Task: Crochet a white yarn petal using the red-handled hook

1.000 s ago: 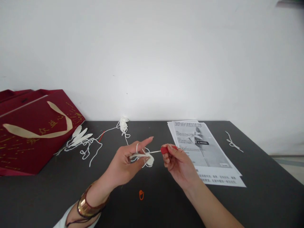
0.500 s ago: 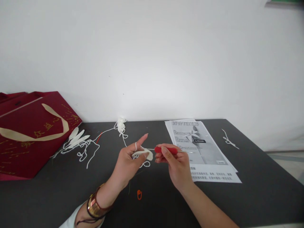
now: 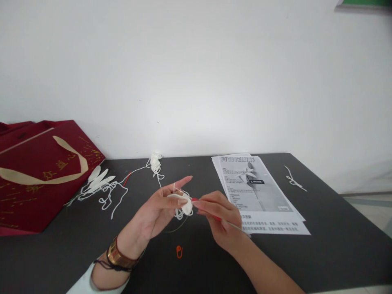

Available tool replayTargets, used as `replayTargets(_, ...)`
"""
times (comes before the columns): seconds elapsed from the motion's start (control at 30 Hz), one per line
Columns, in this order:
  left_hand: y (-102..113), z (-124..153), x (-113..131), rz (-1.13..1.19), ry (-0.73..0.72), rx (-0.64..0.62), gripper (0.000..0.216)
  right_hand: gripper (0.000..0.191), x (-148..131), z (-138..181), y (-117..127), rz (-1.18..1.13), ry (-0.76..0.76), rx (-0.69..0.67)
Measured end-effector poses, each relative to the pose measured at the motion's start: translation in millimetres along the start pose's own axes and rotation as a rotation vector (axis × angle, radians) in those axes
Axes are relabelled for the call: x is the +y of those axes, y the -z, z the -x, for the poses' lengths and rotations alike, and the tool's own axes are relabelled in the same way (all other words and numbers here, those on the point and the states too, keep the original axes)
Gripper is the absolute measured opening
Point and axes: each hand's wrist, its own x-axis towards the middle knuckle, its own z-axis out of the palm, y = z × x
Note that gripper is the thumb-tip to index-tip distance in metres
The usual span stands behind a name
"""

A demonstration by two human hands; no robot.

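With my left grip (image 3: 162, 208) I am pinching a small white crocheted piece (image 3: 186, 207) between thumb and fingers, my forefinger pointing out straight and a strand of yarn passing over it. My right grip (image 3: 222, 214) is closing tightly around a red-handled hook (image 3: 217, 218); its red front end is sitting right by the white piece, its thin metal rear jutting out toward my wrist. I cannot make out the tip.

Beneath both grips a dark, matt worktop (image 3: 337, 245) is stretching away to a plain pale wall (image 3: 196, 81), which is showing a few tiny dark marks. Nearer me than either grip, an orange stitch marker (image 3: 178, 248) is lying flat. Beyond my left grip, loose yarn (image 3: 155, 162) is heaping near the wall; farther left, white petal shapes (image 3: 98, 179) are resting against a dark red bag (image 3: 50, 155). Just beyond and right of my right grip, printed sheets (image 3: 257, 183) are overlapping. Past the worktop's right edge, pale floor (image 3: 375, 208) is showing.
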Motion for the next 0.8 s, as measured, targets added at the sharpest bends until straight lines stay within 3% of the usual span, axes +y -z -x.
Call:
replayTargets(0.1, 2.3, 2.2, 5.6, -0.003, 0.025, -0.067, 0.068, 0.026, -1.9, -1.3, -1.1, -0.271, -0.255, 0.059)
replayTargets(0.2, 2.2, 3.9, 9.2, -0.027, 0.009, -0.077, 0.070, 0.017, -0.6, -1.9, -2.0, -0.470, -0.365, 0.097)
replayTargets(0.43, 7.0, 7.1, 11.9, -0.054, -0.026, -0.074, 0.069, 0.012, 4.5, -4.6, 5.2, -0.623, -0.400, 0.143)
replayTargets(0.8, 5.0, 8.9, 15.7, -0.021, 0.054, -0.157, 0.068, 0.011, 0.2, -10.1, 16.2, -0.690, -0.408, 0.076)
